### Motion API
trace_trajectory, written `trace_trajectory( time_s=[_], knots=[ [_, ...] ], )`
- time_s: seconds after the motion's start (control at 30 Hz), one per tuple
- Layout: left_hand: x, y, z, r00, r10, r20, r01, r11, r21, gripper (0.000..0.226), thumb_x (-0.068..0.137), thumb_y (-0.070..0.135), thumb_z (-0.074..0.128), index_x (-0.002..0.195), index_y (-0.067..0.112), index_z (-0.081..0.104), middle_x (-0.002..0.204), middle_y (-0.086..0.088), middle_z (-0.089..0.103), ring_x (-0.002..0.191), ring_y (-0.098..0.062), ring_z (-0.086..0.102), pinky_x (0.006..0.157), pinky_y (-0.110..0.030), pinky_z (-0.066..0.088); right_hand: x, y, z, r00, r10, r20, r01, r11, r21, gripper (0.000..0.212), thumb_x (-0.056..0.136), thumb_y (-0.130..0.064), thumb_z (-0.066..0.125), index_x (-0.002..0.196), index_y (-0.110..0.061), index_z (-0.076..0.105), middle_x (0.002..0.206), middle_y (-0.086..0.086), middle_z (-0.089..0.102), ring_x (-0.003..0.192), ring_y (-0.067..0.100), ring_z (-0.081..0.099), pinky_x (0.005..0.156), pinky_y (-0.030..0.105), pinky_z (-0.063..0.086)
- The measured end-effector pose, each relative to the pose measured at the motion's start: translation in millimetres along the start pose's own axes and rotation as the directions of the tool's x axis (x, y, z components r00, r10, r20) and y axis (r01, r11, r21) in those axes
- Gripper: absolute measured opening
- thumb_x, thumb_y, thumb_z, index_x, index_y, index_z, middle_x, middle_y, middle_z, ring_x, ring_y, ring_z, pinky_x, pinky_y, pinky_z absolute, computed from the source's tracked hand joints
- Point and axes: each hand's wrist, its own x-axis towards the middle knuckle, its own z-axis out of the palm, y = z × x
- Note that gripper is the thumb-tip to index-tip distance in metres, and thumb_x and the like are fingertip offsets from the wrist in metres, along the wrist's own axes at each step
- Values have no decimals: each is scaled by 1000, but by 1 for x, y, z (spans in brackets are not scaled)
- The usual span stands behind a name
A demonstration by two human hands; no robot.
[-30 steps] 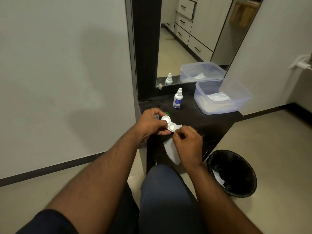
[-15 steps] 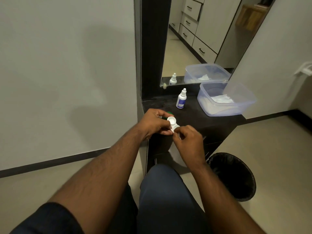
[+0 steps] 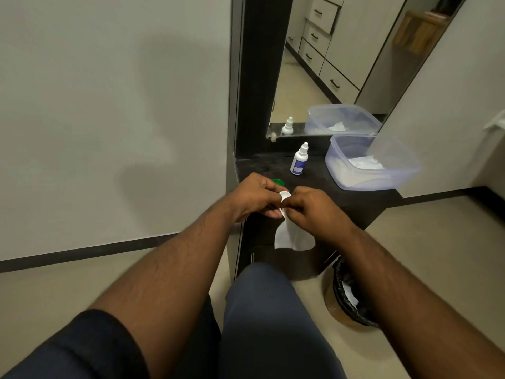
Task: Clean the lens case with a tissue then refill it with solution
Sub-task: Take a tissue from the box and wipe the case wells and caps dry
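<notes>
Your left hand (image 3: 252, 196) grips the white lens case (image 3: 284, 197), fingers curled round it, holding it just above the front edge of the dark counter (image 3: 363, 199). Your right hand (image 3: 310, 205) pinches the tissue (image 3: 292, 237) against the case, with the loose tail of the tissue hanging below your fingers. Only one cup of the case shows between your hands, so you cannot tell from here how clean the inside is. This looks like the wiping step, with the refill not yet begun. Next you would likely need to finish the cups, drop the tissue, and free your right hand for the solution bottle (image 3: 299, 160), which stands upright toward the back of the counter, well apart from your hands. A green cap (image 3: 278, 182) lies on the counter just behind your left hand; mind it when you reach. A clear plastic tub (image 3: 374, 162) with white tissues sits at the right end of the counter, near the bottle. A black-lined bin (image 3: 351, 296) stands on the floor below the counter's right side, handy for the used tissue. A mirror (image 3: 328, 64) rises behind the counter.
</notes>
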Motion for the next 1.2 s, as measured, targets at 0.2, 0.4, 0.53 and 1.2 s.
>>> trace_trajectory(
  time_s=[0.2,0.4,0.53,1.2],
  knots=[
    [2,0,1,1000,5,-22,-5,1000,26,27,83,-4,64,108,3,70,91,-13,72,62,-15,70,59,-24,59,0,4,-3,977,-169,131,181,979,-91,15,84,-15,62,92,-10,72,92,6,65,84,18,57,69,26,41],
    [4,-3,2,999,6,-33,-5,1000,24,29,84,-7,61,110,1,69,99,-20,71,63,-17,70,63,-26,60,-23,32,6,983,-99,157,137,958,-250,14,85,-19,61,90,-10,71,86,7,58,83,23,55,65,28,36],
    [2,-2,5,999,16,-32,-15,999,31,30,82,-7,61,109,3,69,103,-17,69,61,-15,69,60,-23,58,-39,36,2,962,176,-210,-156,982,108,12,85,-13,66,93,-15,74,84,-1,62,79,11,58,68,22,43],
    [1,-4,3,998,27,-54,-32,996,-81,11,87,7,66,95,2,70,86,-15,72,64,-16,70,59,-22,58,-23,-7,38,681,718,-141,-195,364,911,13,83,-6,68,94,-11,72,98,4,70,88,12,68,75,22,56]
  ],
)
